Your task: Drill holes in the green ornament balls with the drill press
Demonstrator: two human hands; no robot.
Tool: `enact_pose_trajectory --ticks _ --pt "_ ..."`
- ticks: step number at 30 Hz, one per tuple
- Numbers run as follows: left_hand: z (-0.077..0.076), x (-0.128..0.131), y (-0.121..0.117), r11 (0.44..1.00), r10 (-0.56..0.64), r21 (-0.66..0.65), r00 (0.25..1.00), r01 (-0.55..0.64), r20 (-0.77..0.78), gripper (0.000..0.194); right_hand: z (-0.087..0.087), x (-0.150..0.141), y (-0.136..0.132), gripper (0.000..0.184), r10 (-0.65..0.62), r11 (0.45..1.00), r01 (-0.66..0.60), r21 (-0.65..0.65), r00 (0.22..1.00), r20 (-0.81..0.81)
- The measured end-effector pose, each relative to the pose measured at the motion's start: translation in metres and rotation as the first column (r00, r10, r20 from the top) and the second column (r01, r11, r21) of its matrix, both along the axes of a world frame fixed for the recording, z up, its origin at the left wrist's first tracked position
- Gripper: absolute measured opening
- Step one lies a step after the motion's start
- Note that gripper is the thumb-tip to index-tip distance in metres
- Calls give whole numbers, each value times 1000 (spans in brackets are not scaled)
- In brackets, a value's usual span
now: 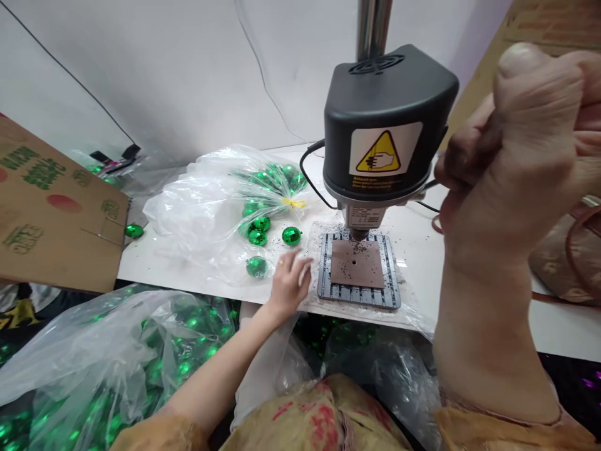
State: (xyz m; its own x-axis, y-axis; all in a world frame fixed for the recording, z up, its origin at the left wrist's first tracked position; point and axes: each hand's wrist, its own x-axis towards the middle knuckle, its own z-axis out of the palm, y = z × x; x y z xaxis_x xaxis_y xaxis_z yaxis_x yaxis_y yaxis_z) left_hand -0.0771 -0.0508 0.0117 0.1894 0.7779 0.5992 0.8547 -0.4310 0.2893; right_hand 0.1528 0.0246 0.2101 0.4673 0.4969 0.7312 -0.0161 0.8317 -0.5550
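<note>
My left hand (290,287) is over the white table with its fingers spread and nothing visible in them. Closest to it are a shiny green faceted ball (292,236) and another green ball (256,267) under clear plastic. To its right stands a small bench drill press (389,125), its chuck (359,234) above a brown board (370,275) with a dark hole. That board rests on the grooved metal base (392,294). High at the right, close to the camera, my right hand (521,144) is curled closed beside the drill head; whatever it grips is hidden.
A clear bag (197,194) tied with yellow holds green balls on the table. Dark shavings lie around the base. A cardboard box (61,213) stands at left. Below the table edge is a large bag (117,357) of green balls. A black cable (305,175) runs behind the drill.
</note>
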Motion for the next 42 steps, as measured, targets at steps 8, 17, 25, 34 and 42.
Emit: enact_pose_trajectory --ticks 8,17,25,34,42 --pt "16 -29 86 927 197 -354 964 -124 178 48 -1 0 0 42 -9 1000 9 -6 1000 21" --pt "25 33 46 794 -143 -460 858 397 493 60 -2 -1 10 46 11 991 -7 136 1000 -24" --pt "19 48 53 808 -109 -472 876 354 471 54 -4 1 12 47 48 985 -43 165 999 -23" --pt "18 69 57 854 -148 -414 910 315 387 46 -4 0 13 43 30 989 -28 148 999 -16" --pt "21 76 58 886 -83 -409 943 218 322 44 -3 -1 12 41 23 988 -20 153 1000 -20"
